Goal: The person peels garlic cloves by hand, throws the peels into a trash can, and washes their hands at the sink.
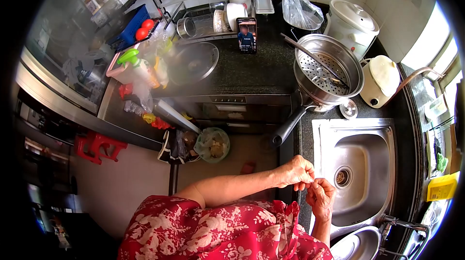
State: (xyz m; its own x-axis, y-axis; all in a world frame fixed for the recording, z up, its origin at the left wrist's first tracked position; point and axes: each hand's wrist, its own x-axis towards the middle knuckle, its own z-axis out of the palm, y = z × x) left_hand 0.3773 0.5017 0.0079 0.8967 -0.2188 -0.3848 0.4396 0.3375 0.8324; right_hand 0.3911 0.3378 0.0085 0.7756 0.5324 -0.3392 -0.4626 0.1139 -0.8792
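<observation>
In front of my body, over the left rim of the steel sink (322, 151), my two hands meet at the fingertips. My left hand (294, 171) reaches in from the left with its fingers bent and pinched. Close beside it, my right hand (322, 197) is raised with thumb and fingers pressed together. Anything between the fingertips is too small to make out. The sink basin (361, 163) with its round drain (343, 176) lies just right of my hands. Beyond them stands a steel steamer pot (329, 68) with a dark stick across it and a black handle pointing toward me.
A phone (247, 35) leans upright on the back counter beside a glass lid (193, 63). White cookers (352, 22) stand at the back right. The faucet (409, 226) and a metal bowl (357, 245) are at lower right. A waste bin (213, 145) stands on the floor.
</observation>
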